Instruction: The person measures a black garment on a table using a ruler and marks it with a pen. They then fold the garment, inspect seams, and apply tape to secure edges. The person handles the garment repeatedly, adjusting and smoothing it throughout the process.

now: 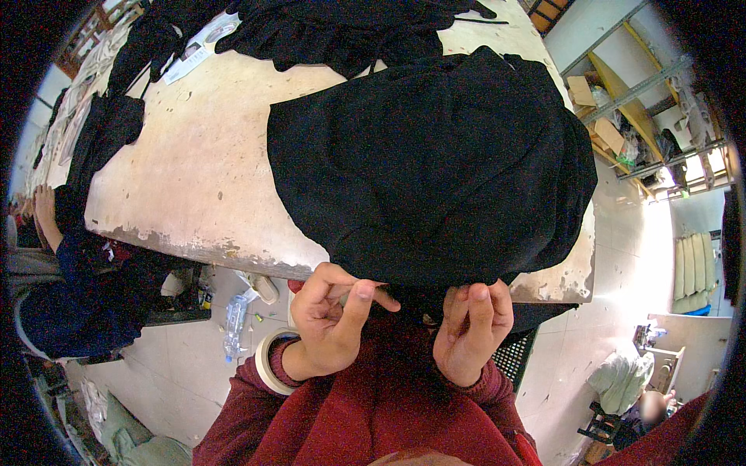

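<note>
A large black cloth piece [435, 163], like part of a garment, lies rumpled over the table's near edge in front of me. At its near hem, my left hand [330, 322] has thumb and fingers drawn together, one finger pointing right; what they hold, if anything, is too small to make out. My right hand [472, 330] pinches the same hem farther right, thumb against curled fingers. Around my left wrist sits a roll of off-white tape [266, 365]. Dark cloth hangs in shadow between my hands.
The pale worktable [202, 171] has a chipped near edge. More black garments [334, 31] lie at its far side, by a clear plastic packet [198, 50]. A co-worker's arm [48, 217] is at the left. A plastic bottle [235, 326] lies on the floor; shelving [622, 109] stands right.
</note>
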Demonstrator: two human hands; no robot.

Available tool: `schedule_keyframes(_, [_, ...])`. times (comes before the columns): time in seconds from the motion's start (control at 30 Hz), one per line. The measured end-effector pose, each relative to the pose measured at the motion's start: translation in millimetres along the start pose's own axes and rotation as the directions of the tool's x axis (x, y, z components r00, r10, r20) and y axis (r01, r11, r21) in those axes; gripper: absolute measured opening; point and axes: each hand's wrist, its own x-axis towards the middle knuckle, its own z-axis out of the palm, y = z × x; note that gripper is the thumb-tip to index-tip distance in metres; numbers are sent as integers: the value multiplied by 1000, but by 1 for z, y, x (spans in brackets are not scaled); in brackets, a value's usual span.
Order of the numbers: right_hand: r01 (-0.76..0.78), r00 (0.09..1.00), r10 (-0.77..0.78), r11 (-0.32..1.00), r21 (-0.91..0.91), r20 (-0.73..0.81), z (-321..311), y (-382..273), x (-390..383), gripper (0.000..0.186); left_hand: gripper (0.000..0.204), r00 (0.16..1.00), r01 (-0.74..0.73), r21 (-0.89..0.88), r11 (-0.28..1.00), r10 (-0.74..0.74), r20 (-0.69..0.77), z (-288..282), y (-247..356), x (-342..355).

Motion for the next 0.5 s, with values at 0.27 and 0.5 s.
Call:
schedule_keyframes(0.27, [215,969,-117,835,-506,218,5,13,-14,18,23,953,303,111,946,-299,-50,11,3,-6])
schedule_keyframes(0.5, [-60,990,89,965,-255,106,17,-3,3,23,23,943,271,87,959,-246,-225,1,2,-9])
